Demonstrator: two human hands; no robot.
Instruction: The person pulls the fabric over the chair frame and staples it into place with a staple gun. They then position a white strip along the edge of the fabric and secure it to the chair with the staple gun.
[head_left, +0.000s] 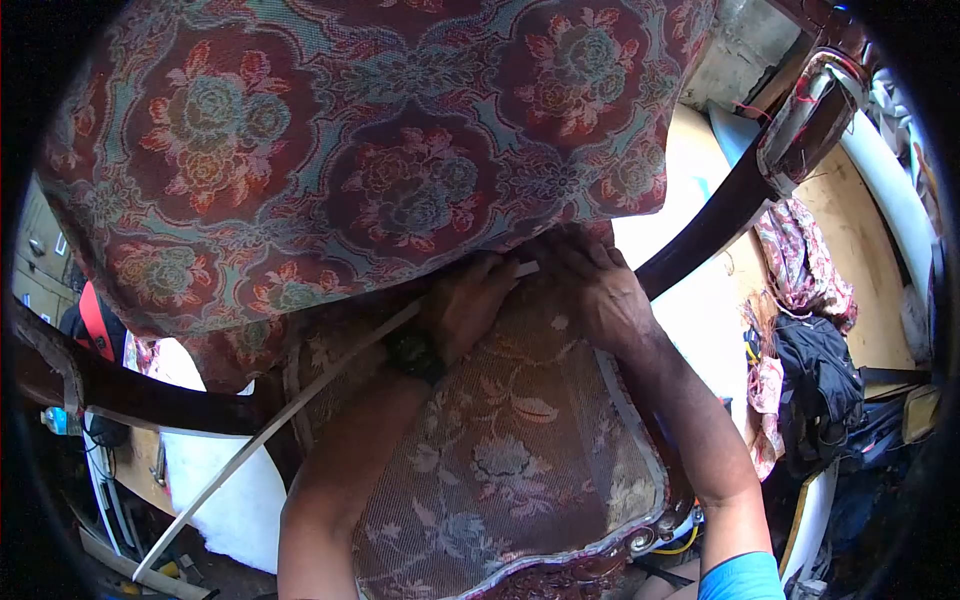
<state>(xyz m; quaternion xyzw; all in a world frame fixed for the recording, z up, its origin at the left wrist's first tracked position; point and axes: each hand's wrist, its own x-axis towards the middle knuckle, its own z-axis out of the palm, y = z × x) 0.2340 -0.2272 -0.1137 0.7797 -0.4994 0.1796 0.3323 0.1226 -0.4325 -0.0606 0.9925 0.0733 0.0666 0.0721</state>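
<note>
A red and teal floral fabric (410,190) hangs across the top of a wooden chair frame. At its lower edge my left hand (470,305), with a dark watch (413,355) on the wrist, is closed on a long pale strip (270,425) that runs down to the lower left. My right hand (605,295) lies near the strip's upper end, palm down, its fingertips at the fabric edge and partly in shadow. Below both hands is the chair's old floral backrest panel (500,460), edged with pale trim.
Curved wooden chair arms stand at right (720,220) and left (150,395). White padding (225,490) shows at lower left. On the right are a bundle of floral cloth (805,260), a black bag (820,370) and a wooden board (865,240).
</note>
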